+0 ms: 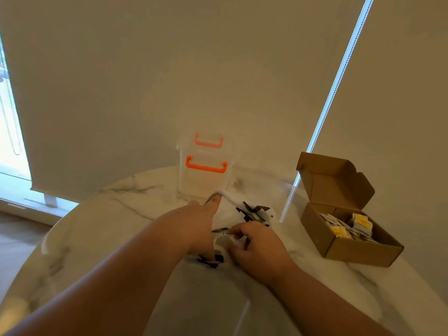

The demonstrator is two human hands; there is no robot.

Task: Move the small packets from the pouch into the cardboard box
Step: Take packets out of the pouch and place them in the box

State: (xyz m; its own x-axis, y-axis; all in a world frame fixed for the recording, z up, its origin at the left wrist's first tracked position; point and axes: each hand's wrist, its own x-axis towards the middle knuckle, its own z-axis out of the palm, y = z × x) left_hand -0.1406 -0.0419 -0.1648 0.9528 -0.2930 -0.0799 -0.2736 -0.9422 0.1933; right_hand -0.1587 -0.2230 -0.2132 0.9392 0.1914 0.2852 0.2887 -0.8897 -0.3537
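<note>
A: Two bare hands meet over a round marble table. What sits farthest left?

B: A bright window at the frame's edge, beside a drawn beige blind. Then the left hand reaches forward, its index finger hooked through the white edge of the pouch, lifting that rim off the tabletop.

A: And behind it?

B: A clear plastic container with orange handles, standing upright just beyond the fingertip.

A: The pouch itself?

B: White with black markings, crumpled at the table's centre between both hands. The right hand curls at its mouth, thumb and fingers pinching something pale; whether that is a packet or the pouch's own fabric cannot be told through the blur.

A: To the right?

B: The cardboard box rests near the table's edge, well apart from the hands, lid tilted open, small packets in white and yellow already piled inside
</note>
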